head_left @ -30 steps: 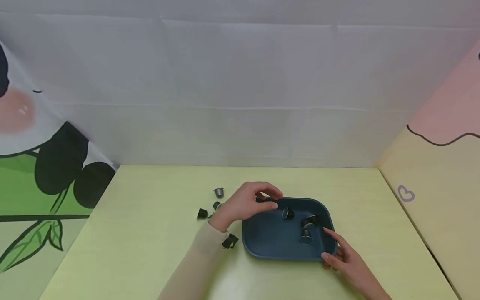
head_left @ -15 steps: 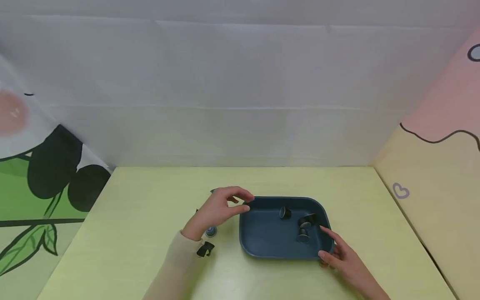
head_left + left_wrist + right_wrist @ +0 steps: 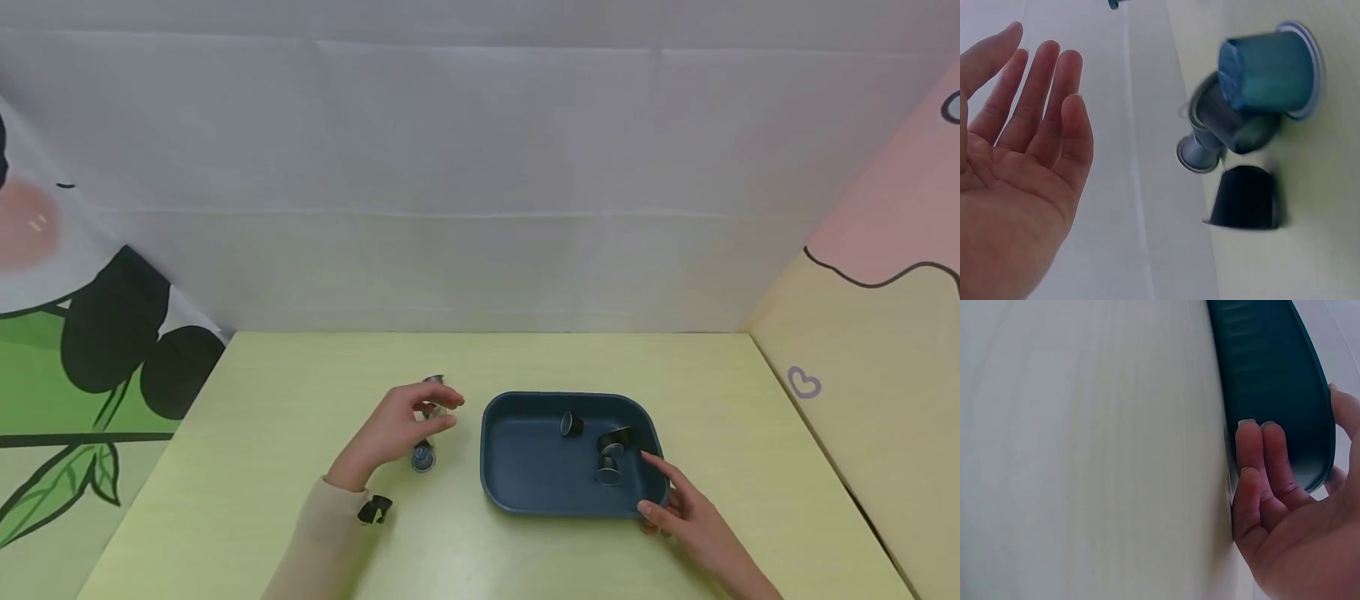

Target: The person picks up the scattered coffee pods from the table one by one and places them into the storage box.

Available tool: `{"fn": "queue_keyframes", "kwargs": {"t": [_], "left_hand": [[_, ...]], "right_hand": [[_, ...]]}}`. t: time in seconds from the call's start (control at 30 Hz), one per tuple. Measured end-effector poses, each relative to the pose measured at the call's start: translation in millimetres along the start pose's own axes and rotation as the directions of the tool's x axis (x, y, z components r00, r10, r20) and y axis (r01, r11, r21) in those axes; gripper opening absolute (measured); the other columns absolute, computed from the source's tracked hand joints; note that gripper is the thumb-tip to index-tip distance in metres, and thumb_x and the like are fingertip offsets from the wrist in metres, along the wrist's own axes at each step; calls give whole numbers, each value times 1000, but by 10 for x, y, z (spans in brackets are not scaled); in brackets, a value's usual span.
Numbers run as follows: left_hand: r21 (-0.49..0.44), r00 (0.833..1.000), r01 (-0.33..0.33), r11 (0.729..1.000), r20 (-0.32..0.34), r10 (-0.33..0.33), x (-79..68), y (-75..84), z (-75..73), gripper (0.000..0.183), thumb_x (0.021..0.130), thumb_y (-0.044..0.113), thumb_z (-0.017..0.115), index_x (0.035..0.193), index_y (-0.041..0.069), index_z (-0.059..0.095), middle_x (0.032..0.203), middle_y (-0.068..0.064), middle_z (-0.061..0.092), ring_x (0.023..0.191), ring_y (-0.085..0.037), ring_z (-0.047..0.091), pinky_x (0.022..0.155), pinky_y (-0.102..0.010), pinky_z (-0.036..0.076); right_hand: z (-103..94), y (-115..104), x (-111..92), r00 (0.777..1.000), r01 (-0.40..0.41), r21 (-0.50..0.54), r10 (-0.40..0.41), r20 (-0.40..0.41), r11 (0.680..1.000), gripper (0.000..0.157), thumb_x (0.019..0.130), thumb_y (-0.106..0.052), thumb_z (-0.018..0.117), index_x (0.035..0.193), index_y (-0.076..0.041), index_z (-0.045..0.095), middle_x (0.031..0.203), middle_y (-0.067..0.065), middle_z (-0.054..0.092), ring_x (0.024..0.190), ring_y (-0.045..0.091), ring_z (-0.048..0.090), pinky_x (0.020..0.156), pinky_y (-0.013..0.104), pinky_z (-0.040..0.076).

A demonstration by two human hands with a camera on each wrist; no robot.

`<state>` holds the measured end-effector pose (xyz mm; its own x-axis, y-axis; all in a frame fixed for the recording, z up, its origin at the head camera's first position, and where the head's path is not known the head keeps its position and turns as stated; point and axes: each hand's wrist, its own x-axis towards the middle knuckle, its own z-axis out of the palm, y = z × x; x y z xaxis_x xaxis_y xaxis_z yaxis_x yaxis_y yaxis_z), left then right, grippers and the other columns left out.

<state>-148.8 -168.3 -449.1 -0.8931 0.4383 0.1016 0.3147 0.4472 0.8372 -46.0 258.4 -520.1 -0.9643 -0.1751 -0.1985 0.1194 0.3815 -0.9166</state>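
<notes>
My left hand [image 3: 393,429] hovers over several coffee capsules left of the tray, fingers loosely bent and holding nothing. In the left wrist view its palm shows bare, beside a teal capsule [image 3: 1266,72], a black capsule [image 3: 1244,197], a small grey capsule [image 3: 1197,153] and a blurred dark one. A blue capsule [image 3: 423,457] lies just below the hand in the head view; others are partly hidden behind it. My right hand [image 3: 693,521] grips the dark blue tray [image 3: 525,467] at its near right corner, with fingertips against the outer wall [image 3: 1272,375].
Inside the tray, several dark capsules lie toward the right, one of them [image 3: 572,424] apart from the rest. The pale yellow table [image 3: 300,392] meets a white backdrop [image 3: 480,250] behind and a printed panel [image 3: 885,400] at right.
My left hand has moved left from above the tray to over the loose capsules. My right hand stays at the tray's corner, and the capsules inside the tray look unmoved.
</notes>
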Motion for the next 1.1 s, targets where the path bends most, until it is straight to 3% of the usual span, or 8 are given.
{"fn": "queue_keyframes", "kwargs": {"t": [0.37,0.73,1.1], "left_hand": [[42,995,95,995,-14,-94,-157,-147,-88,24,93,18,73,116,15,72,116,-5,70,104,-23,64,86,-33,53],[98,991,137,986,-17,-135,-284,-339,-92,26,91,13,74,117,11,71,114,2,69,101,-23,63,88,-42,51],[152,992,125,981,-18,-124,-347,-436,-97,35,85,-8,67,116,9,70,112,-5,70,104,-24,63,88,-43,52]], "right_hand": [[-11,32,10,1000,9,15,-9,16,1000,66,97,-19,67,153,-12,32,78,13,65,71,22,66,65,28,50],[-11,44,12,999,33,22,-33,16,999,65,97,-19,66,153,-12,33,78,12,66,71,23,66,64,28,50],[-11,38,5,999,28,19,-28,23,999,65,98,-19,65,154,-12,32,79,12,66,72,22,66,66,28,51]]}}
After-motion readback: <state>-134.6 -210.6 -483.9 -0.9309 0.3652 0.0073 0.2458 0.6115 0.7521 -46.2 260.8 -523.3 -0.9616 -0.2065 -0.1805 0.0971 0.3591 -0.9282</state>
